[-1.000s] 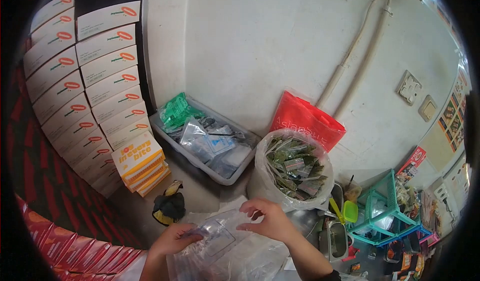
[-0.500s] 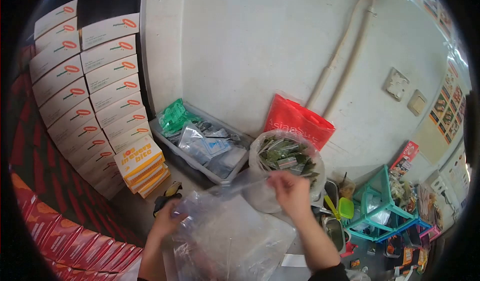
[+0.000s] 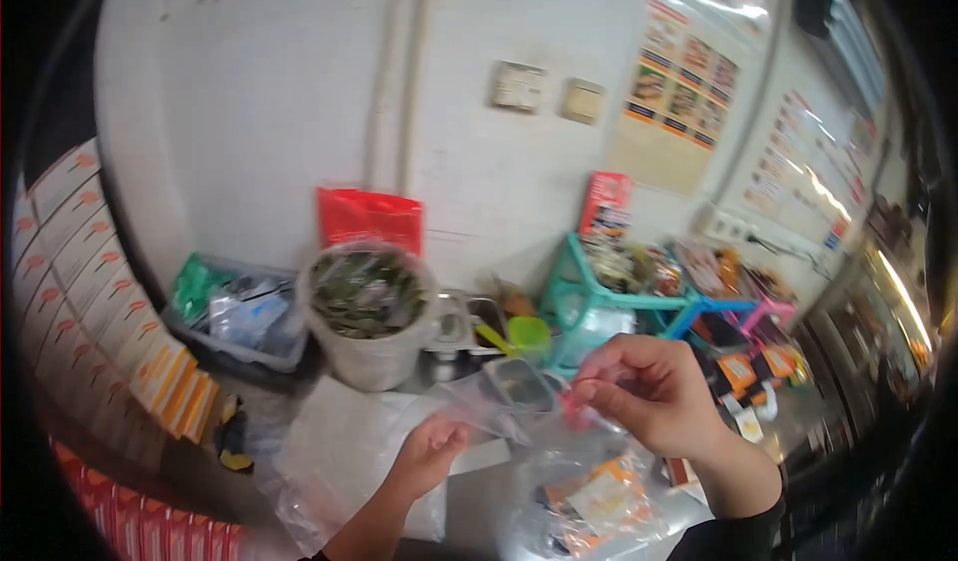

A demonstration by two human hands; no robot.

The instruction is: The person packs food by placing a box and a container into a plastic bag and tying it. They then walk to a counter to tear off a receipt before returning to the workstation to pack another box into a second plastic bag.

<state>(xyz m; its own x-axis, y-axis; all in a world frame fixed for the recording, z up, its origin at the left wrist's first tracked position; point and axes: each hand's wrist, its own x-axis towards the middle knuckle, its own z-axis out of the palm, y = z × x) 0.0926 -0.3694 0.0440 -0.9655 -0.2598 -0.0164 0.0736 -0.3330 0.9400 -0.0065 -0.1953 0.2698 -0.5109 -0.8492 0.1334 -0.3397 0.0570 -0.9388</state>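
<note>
- two hands, both closed in a pinch on one clear plastic bag: left hand has the lower corner, right hand nips the top edge, so the bag's stretched in the air between them, above the table
- one lined bucket full of green packets, one red bag behind it
- one grey bin of packets just left of the bucket
- one teal rack, one green scoop
- two switch plates and two pipes on the white wall, menu posters further right
- stacked white boxes far left, too blurry to count
</note>
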